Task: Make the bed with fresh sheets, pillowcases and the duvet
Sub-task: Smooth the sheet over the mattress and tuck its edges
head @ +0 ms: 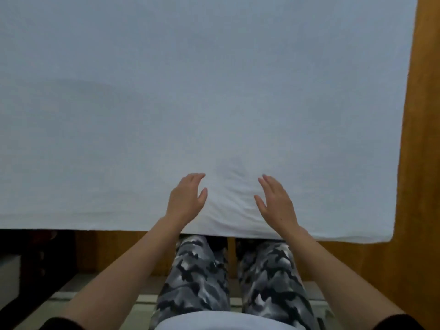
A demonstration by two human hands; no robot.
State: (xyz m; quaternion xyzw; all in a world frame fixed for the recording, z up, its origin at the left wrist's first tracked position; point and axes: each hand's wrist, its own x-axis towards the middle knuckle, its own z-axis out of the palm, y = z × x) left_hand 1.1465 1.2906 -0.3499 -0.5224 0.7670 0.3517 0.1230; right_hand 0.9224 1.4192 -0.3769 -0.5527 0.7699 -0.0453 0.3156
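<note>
Head view: left hand (187, 195) and right hand (276, 198), fingers straight and holding nothing, over the white sheet (190, 91).

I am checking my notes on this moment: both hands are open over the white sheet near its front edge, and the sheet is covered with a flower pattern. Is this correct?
Not quite. The head view shows the left hand and right hand open over the sheet near its front edge, but the sheet is plain white, with no flower pattern, only some wrinkles between the hands.
</note>
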